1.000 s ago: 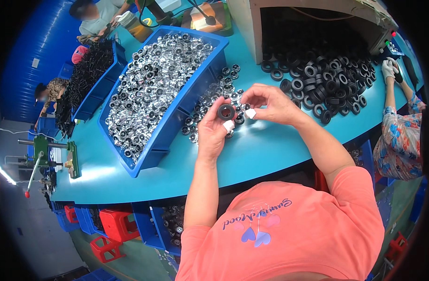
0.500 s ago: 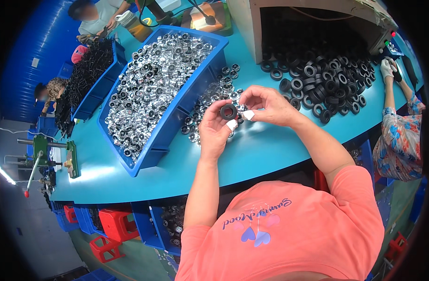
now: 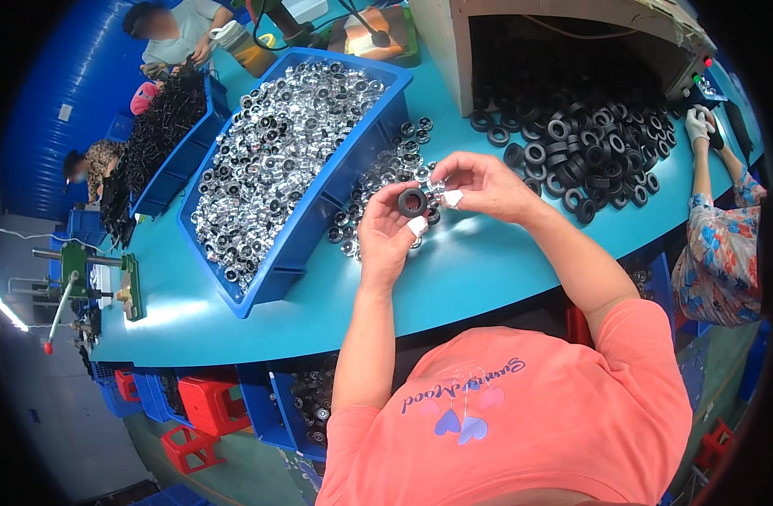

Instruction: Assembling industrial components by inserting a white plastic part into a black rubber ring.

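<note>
My left hand (image 3: 384, 238) pinches a small black rubber tyre (image 3: 402, 201) between thumb and fingers, its hole turned up toward me. Close on its right, my right hand (image 3: 490, 192) has thumb and fingers closed around a small shiny wheel hub (image 3: 437, 197), mostly hidden by the fingers. White coverings wrap both thumb tips. Beneath and beyond my hands, loose chrome wheel hubs (image 3: 409, 145) lie spread on the turquoise table (image 3: 336, 314). A heap of black tyres (image 3: 601, 156) lies beyond my right hand.
A blue bin (image 3: 295, 268) full of chrome hubs stands left of my hands. Behind the tyres is an open-fronted box (image 3: 450, 59). A green hand press (image 3: 73, 274) sits at far left. Co-workers are at far left and at right, where gloved hands (image 3: 698, 125) rest by the tyres.
My right hand has shifted very slightly, its thumb tip a little farther from the tyre. My left hand keeps the tyre in almost the same place.
</note>
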Motion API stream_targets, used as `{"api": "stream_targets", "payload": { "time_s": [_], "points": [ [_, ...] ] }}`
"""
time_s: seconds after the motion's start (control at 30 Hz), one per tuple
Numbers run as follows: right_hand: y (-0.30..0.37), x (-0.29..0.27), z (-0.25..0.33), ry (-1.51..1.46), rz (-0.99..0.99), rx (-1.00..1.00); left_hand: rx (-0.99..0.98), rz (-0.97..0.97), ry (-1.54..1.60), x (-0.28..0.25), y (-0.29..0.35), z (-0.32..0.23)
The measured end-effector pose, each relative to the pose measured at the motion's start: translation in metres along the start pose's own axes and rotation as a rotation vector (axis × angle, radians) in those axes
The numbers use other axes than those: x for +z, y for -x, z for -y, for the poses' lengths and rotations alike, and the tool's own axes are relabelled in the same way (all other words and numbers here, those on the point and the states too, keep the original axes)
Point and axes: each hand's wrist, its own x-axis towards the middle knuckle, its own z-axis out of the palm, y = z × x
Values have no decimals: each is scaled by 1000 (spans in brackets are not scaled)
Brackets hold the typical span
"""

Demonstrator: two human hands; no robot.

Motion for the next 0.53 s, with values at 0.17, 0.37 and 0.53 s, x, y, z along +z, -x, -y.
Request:
{"api": "stream_targets", "payload": {
  "time_s": [0.17, 0.37, 0.53],
  "points": [
    [-1, 0, -3, -11, -4, 0, -1, -8, 19, -3, 1, 5],
    [-1, 0, 2, -57, -34, 51, -9, -15, -16, -3, 2, 4],
    [-2, -2, -4, -48, -2, 29, 3, -18, -36, -3, 4, 2]
  ]
}}
